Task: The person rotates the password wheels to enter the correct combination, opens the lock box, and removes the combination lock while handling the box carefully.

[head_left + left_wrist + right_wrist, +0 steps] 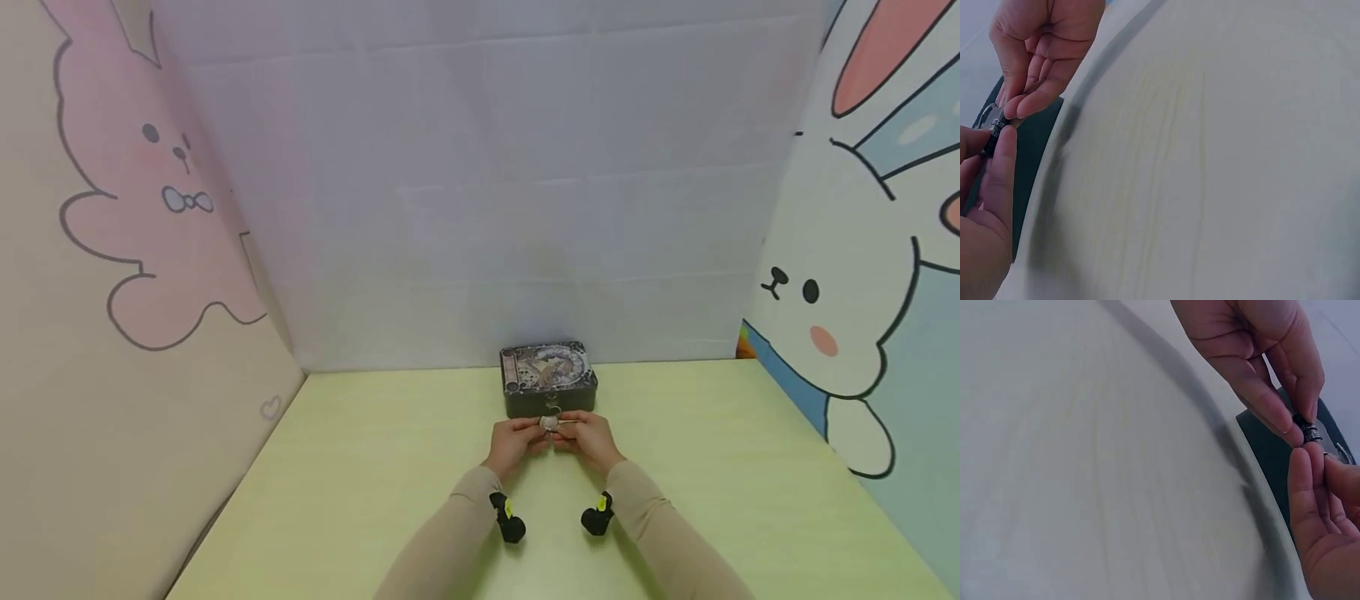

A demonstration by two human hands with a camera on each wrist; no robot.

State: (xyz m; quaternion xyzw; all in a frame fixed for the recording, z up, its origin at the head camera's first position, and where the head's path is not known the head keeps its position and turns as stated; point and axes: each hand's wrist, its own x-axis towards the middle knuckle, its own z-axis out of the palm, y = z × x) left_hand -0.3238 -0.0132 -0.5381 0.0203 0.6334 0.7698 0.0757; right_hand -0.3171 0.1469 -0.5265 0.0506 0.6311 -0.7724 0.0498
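Both hands meet at a small silver combination padlock [549, 423] with dark number dials [1312, 432] and a thin curved shackle [986, 115]. My left hand [513, 443] pinches one end of the padlock between thumb and fingers. My right hand [590, 442] pinches the other end, fingertips close to the dials. Right behind the fingers stands a closed dark box [549, 379] with an illustrated lid. The shackle overlaps the latch [552, 400] on the box front in the head view; I cannot tell whether it passes through the latch.
The box stands on a pale yellow-green table [375, 467], near its far edge. A white sheet [480, 208] hangs behind, and rabbit-patterned side panels [832, 275] flank the table. A black wrist camera [512, 527] sits on each sleeve.
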